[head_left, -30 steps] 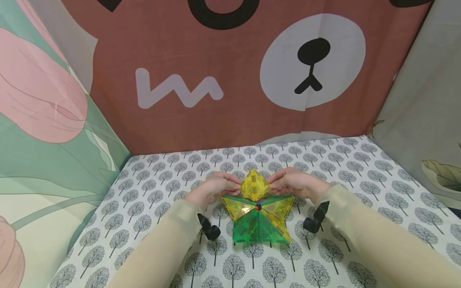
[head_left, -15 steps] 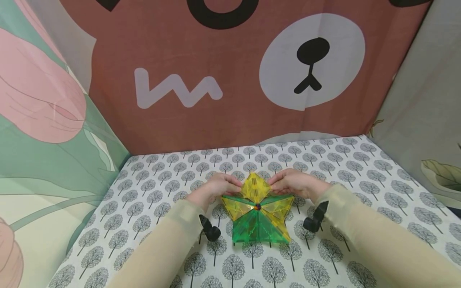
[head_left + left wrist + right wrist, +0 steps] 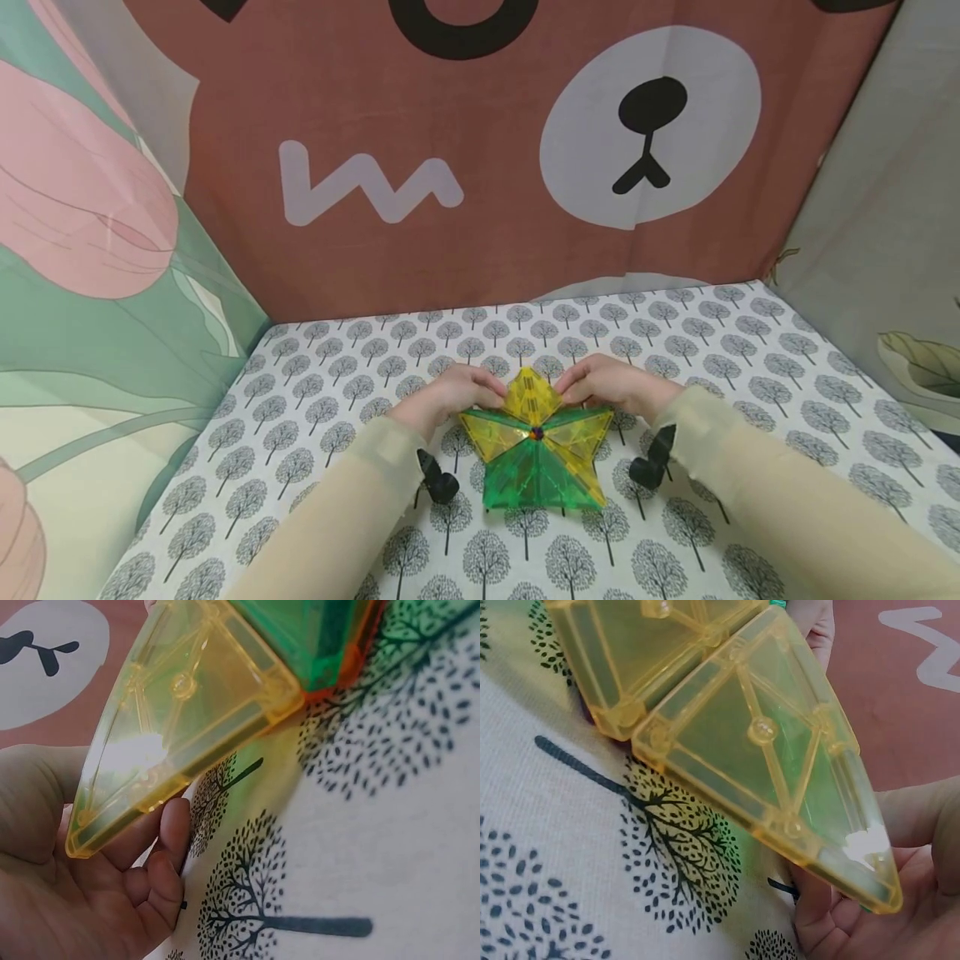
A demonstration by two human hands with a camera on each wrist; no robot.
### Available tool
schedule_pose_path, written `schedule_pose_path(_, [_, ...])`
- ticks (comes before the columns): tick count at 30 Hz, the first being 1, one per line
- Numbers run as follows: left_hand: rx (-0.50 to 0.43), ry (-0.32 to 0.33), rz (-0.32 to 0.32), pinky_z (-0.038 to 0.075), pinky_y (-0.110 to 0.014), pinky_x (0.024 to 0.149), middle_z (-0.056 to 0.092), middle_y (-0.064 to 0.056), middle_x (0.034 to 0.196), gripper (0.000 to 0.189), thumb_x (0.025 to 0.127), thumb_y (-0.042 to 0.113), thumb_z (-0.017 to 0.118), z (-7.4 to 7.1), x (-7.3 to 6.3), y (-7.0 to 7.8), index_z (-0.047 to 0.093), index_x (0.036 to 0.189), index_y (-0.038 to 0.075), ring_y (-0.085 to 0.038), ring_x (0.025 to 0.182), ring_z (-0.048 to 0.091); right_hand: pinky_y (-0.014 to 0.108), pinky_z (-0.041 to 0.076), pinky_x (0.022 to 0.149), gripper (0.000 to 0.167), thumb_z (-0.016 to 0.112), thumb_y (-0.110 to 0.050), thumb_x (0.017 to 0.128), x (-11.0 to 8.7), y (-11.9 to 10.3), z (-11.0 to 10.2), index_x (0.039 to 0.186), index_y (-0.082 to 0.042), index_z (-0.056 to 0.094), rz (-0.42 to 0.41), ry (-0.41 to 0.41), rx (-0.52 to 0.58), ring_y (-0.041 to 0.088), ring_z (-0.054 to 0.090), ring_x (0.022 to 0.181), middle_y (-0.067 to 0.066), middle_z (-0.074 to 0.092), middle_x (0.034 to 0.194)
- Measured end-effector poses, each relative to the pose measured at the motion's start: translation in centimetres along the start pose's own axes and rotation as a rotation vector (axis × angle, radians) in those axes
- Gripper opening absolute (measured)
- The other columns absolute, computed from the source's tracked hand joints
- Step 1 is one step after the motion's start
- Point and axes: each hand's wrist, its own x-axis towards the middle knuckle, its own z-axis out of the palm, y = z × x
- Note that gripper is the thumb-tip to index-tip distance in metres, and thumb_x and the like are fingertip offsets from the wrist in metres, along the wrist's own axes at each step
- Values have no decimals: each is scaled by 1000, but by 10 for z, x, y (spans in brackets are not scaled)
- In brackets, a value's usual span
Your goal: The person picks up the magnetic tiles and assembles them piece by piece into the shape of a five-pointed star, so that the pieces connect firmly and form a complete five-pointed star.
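A star-shaped build of translucent yellow and green magnetic tiles point(image 3: 536, 475) lies on the tree-print cloth, with a small dark ball at its centre. At its far point, the upper yellow tiles point(image 3: 529, 398) slope down toward the middle. My left hand point(image 3: 456, 393) pinches the left edge of this yellow point, and my right hand point(image 3: 617, 385) pinches its right edge. In the left wrist view, a yellow triangular tile point(image 3: 172, 697) partly covers the curled fingers. Another yellow triangular tile point(image 3: 757, 750) hides much of the right hand's grip in the right wrist view.
The tree-print cloth point(image 3: 315, 483) covers the table around the build. Behind it rises a brown bear-print curtain point(image 3: 495, 258). A floral curtain point(image 3: 112, 367) borders the left side, and a grey one point(image 3: 885, 208) the right.
The far yellow point has tilted down and closer to the star's centre, its tip sinking in the head view. Both hands have followed it slightly inward, keeping their hold.
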Motion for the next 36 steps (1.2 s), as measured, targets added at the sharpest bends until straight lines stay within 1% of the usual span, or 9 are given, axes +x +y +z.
schedule_pose_path(5, [-6, -16, 2, 53, -34, 82, 65, -1, 115, 14, 84, 13, 77, 2, 1, 0, 77, 98, 12, -19, 96, 60, 31, 55, 70, 20, 70, -2, 86, 0, -1, 1, 106, 4, 70, -4, -9, -24, 17, 63, 76, 6, 69, 96])
schedule_pose_path(10, [-12, -28, 4, 53, -35, 80, 65, -1, 114, 13, 85, 13, 76, 2, 1, 0, 77, 98, 11, -20, 94, 60, 31, 54, 69, 17, 70, -3, 87, 0, 0, 1, 103, 2, 71, 0, -13, -23, 17, 63, 75, 5, 70, 92])
schedule_pose_path(18, [3, -36, 3, 53, -36, 82, 65, -1, 114, 14, 85, 15, 77, 1, 0, 0, 77, 100, 13, -20, 95, 61, 33, 54, 72, 19, 71, -3, 86, 0, 0, 1, 103, 2, 72, -10, -20, -36, 19, 64, 78, 6, 71, 94])
schedule_pose_path(22, [31, -34, 8, 52, -37, 85, 65, 0, 114, 15, 86, 17, 77, 1, -2, 1, 77, 101, 14, -19, 96, 60, 34, 54, 75, 21, 72, -5, 86, -1, -1, 2, 105, 1, 72, -16, -29, -66, 20, 64, 81, 7, 72, 97])
schedule_pose_path(27, [32, -44, 23, 49, -41, 95, 67, 2, 112, 18, 86, 19, 77, 0, -4, 1, 77, 103, 15, -17, 96, 63, 36, 55, 79, 21, 71, -5, 87, -4, -1, 0, 107, 2, 72, -24, -47, -53, 20, 65, 83, 8, 72, 100])
schedule_pose_path(30, [-11, -71, 36, 44, -45, 103, 70, 0, 111, 21, 90, 20, 73, -2, -8, -1, 75, 110, 11, -19, 97, 66, 38, 55, 87, 24, 67, -7, 91, -8, 0, -3, 112, 5, 69, -46, -68, -40, 23, 67, 91, 12, 71, 105])
schedule_pose_path(32, [-24, -73, 43, 41, -48, 106, 71, -3, 109, 26, 94, 23, 68, -5, -13, -4, 73, 114, 8, -19, 100, 67, 40, 53, 92, 30, 64, -13, 95, -15, 2, -5, 118, 7, 64, -45, -58, -31, 25, 66, 99, 15, 70, 110])
schedule_pose_path(34, [-60, -59, 43, 42, -48, 105, 72, -7, 109, 31, 98, 24, 63, -8, -21, -9, 69, 119, 3, -20, 101, 66, 42, 52, 93, 39, 60, -20, 99, -26, 3, -7, 124, 10, 58, -34, -32, -9, 27, 65, 103, 19, 67, 116])
schedule_pose_path(36, [-98, -27, 41, 45, -45, 102, 71, -10, 110, 36, 100, 24, 59, -12, -32, -17, 65, 122, -2, -22, 101, 65, 43, 53, 92, 47, 55, -23, 102, -39, 7, -9, 130, 13, 51, -16, -2, 54, 29, 65, 103, 21, 65, 119])
